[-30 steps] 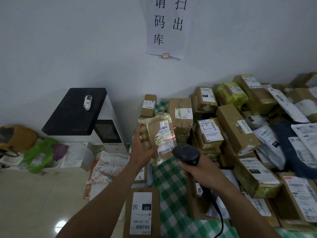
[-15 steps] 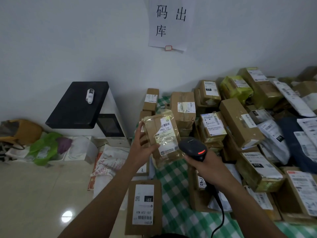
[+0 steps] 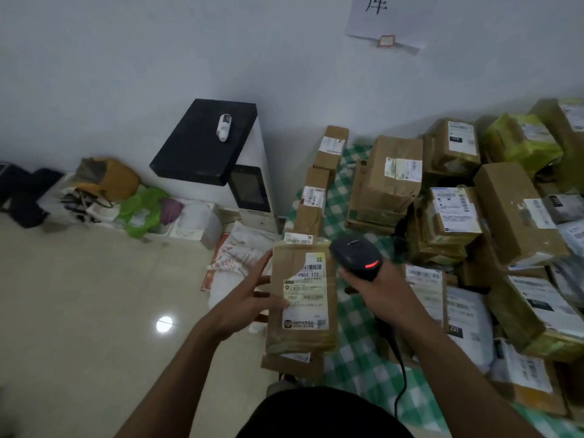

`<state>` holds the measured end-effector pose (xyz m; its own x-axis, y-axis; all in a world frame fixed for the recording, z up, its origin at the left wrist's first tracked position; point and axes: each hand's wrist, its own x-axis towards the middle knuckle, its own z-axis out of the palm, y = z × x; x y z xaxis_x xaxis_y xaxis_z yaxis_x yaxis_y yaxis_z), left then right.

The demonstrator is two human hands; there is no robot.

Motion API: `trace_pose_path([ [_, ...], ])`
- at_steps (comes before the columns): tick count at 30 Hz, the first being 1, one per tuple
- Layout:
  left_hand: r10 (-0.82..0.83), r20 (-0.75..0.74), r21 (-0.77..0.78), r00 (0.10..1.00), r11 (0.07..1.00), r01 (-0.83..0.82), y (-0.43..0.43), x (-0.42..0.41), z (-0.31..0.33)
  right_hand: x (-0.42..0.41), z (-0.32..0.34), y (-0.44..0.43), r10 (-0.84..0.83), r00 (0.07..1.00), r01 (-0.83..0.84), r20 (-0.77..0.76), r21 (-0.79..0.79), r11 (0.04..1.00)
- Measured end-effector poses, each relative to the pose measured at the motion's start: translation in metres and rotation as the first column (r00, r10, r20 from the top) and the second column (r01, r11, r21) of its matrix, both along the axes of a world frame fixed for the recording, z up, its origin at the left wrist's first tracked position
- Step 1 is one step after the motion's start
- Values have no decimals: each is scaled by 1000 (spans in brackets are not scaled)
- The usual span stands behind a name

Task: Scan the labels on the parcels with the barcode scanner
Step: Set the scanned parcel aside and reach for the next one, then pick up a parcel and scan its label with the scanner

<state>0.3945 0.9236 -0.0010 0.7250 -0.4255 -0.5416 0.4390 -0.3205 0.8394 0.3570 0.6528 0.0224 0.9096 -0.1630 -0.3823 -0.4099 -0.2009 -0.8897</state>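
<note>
Head view: the left hand (image 3: pixel 251 300) grasps the brown parcel (image 3: pixel 303 338) by its left edge, thumb on the label face, which is turned up toward the camera. Just right of the parcel, the right hand (image 3: pixel 384 294) is clenched round the barcode scanner (image 3: pixel 355 256), whose red light glows. Farther right of the parcel, other parcels (image 3: pixel 455 213) crowd the green checked cloth (image 3: pixel 357 324).

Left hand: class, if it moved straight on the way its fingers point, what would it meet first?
The parcel. The left hand points up and to the right at the parcel's left edge, with its thumb on the label. Nothing lies between them, though how far the fingertips reach behind the edge is unclear.
</note>
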Motion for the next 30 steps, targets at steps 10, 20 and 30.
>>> trace_pose_path([
  [10,-163,-50,144,985,975,168,7,-11,-24,-5,-23,7,91,985,-96,-144,-31,995],
  [20,-68,518,440,853,876,-197,-54,35,-4,-1,-11,-17,-23,994,24,-112,12,1000],
  [30,-303,512,463,804,886,39,-179,122,-9,17,13,-74,-159,985,161,-73,29,986],
])
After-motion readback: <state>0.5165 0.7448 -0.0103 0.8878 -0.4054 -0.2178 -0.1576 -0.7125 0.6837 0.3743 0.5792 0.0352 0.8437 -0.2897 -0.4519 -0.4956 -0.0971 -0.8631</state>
